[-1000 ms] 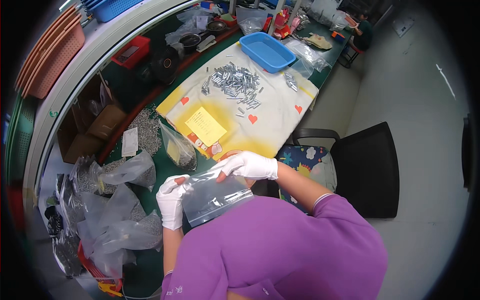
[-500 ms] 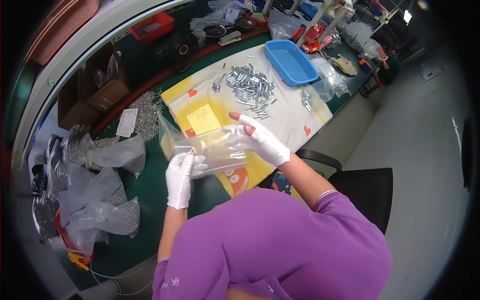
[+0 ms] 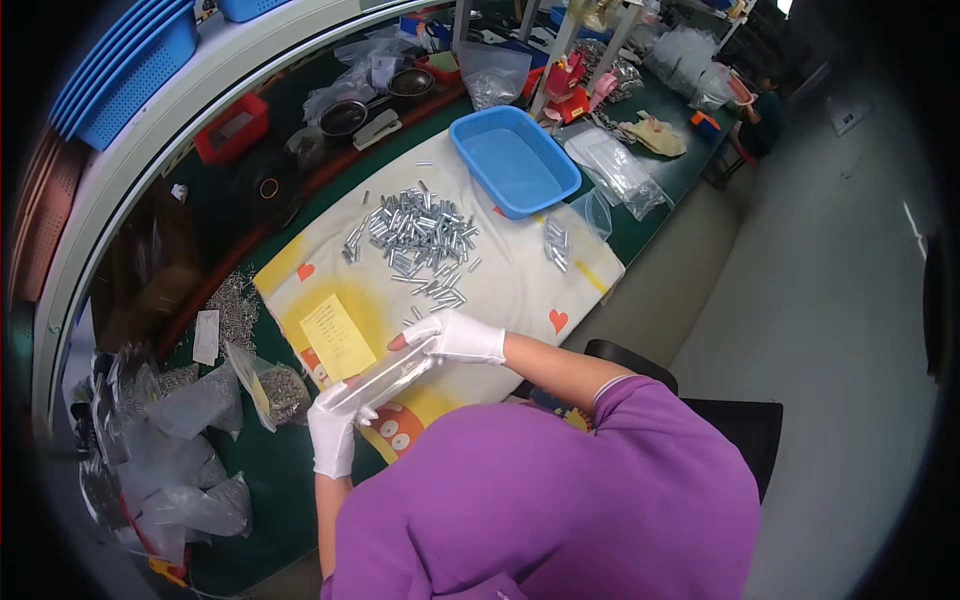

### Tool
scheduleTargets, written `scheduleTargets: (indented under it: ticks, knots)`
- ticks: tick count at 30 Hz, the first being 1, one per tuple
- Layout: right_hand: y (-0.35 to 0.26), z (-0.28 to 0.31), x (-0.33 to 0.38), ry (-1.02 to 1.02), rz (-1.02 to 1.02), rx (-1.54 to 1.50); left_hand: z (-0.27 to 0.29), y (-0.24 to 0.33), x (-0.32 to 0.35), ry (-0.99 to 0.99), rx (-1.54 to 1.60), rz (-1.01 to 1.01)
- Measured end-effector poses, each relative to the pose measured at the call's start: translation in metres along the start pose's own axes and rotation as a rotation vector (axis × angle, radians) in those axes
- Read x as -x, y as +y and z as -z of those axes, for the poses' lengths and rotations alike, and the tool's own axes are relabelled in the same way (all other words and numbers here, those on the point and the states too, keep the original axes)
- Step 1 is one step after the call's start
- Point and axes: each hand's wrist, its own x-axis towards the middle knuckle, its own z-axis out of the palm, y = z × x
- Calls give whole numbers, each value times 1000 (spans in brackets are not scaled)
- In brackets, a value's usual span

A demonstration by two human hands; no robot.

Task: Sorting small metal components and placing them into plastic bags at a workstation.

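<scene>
Left hand (image 3: 332, 430) in a white glove is pinching one end of a clear, shiny plastic bag (image 3: 391, 381), and the right hand (image 3: 462, 337), same kind of glove but with the thumb tip bare, has the other end. So both are gripping, neither one's free. Bag's stretched between them, tilted nearly edge-on to my camera, over the near side of a white-and-yellow cloth (image 3: 510, 275) with red hearts.

From my end it reads as super light, floppy and slick, so I'd guess it creases easily and slips on glove fabric. I'd pinch the edges at opposite ends and lean on that bare thumb. Can't make out anything inside.

Just beyond it there's a yellow rectangular paper slip (image 3: 337, 338), then a loose heap of silver metal cylinders (image 3: 420, 232), then a blue rectangular plastic basin (image 3: 520, 168). Off left, a clear pouch of small metal parts (image 3: 285, 393) sits on the dark green tabletop (image 3: 285, 500).
</scene>
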Motion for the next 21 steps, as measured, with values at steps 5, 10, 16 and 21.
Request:
scheduleTargets:
  ticks: [5, 10, 16, 21]
  knots:
    - [-17, 14, 29, 59, -92, 48, -11, 5, -12, 10, 92, 8]
    - [-12, 13, 56, 18, 1, 62, -19, 2, -2, -109, -146, -4]
    - [2, 80, 99, 96, -106, 53, -54, -6, -9, -284, 34, 125]
    - [-6, 260, 208, 573, 279, -471, -86, -68, -1, -569, -1247, -357]
